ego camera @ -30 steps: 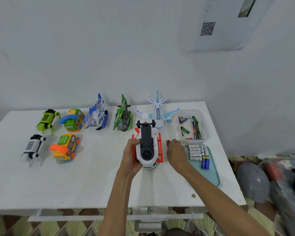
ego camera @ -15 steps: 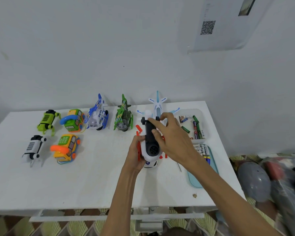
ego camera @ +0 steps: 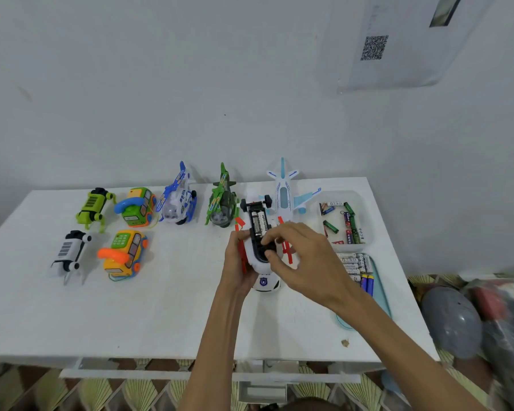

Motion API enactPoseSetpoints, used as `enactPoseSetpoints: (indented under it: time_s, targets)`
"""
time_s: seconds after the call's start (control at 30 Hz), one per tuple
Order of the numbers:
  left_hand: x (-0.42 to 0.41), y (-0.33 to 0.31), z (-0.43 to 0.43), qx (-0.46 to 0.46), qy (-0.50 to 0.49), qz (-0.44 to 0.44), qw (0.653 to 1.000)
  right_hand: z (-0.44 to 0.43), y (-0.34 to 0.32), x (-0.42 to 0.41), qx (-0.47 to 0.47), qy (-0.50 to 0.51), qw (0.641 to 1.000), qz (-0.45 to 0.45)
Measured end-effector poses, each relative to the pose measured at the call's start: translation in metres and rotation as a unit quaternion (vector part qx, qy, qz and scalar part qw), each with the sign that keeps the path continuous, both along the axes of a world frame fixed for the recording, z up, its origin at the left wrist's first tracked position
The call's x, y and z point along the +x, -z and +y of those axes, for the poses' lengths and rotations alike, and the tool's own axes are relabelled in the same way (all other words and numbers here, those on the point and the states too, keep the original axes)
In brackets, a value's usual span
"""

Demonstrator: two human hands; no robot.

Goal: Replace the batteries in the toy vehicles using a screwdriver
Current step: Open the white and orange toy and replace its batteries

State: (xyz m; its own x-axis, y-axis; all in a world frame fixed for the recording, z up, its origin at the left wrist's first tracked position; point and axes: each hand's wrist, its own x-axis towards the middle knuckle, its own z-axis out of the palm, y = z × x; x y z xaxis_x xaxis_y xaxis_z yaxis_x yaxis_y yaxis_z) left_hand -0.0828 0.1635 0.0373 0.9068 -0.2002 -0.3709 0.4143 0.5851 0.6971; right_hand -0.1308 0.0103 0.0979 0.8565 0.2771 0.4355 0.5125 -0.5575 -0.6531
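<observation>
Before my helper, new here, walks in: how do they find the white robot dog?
Look at the left end of the white table. In the near row, leftmost, beside the orange phone bus, stands the white robot dog. The lime-green dog behind it looks alike; this one is white with black stripes.

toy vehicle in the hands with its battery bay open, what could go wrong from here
1. The left hand holds the toy vehicle belly-up with its batteries exposed; tipping it could spill them.
2. The right hand pinches what looks like the black cover; a slipped grip could drop it.
3. The clear tray and teal tray of loose batteries sit side by side, so old and new may get mixed.
</observation>
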Motion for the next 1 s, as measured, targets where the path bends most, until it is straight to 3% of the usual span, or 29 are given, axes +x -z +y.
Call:
enactPoseSetpoints:
  time_s: [0.1,0.17,0.2,0.23,0.3,0.4,0.63,0.73,0.83,0.93,1.0]
  targets:
    - [0.0,-0.002,0.005,0.001,0.005,-0.006,1.0,0.003,-0.001,-0.003,0.117,0.004,0.991,0.066]
    - [-0.001,0.0,0.009,-0.009,0.003,-0.011,1.0,0.0,0.005,0.006,0.264,0.095,0.953,0.117]
    - [-0.001,0.001,0.012,-0.015,0.0,-0.011,1.0,-0.005,0.015,0.015,0.269,0.161,0.94,0.131]
    - [-0.002,0.001,0.014,-0.019,-0.003,-0.013,1.0,-0.012,0.033,0.027,0.206,0.214,0.944,0.147]
    - [-0.004,0.003,0.018,-0.021,-0.006,-0.018,1.0,-0.024,0.071,0.046,-0.021,0.25,0.943,0.22]
    - [-0.006,0.003,0.02,-0.024,-0.006,-0.012,1.0,-0.023,0.114,0.055,-0.232,0.239,0.892,0.305]
    - [-0.009,-0.002,0.022,-0.036,-0.013,-0.026,0.999,-0.021,0.124,0.065,-0.3,0.23,0.869,0.32]
    - [-0.008,0.001,0.022,-0.026,-0.007,-0.036,0.999,-0.031,0.085,0.068,-0.206,0.266,0.904,0.264]
    - [-0.005,0.004,0.023,-0.002,-0.009,-0.046,0.999,-0.038,0.026,0.058,-0.046,0.315,0.941,0.119]
    - [-0.001,0.008,0.023,0.007,-0.012,-0.047,0.999,-0.025,-0.019,0.034,0.222,0.23,0.946,0.057]
    - [0.002,0.009,0.023,0.011,-0.014,-0.052,0.998,-0.011,-0.034,0.016,0.329,0.154,0.93,0.06]
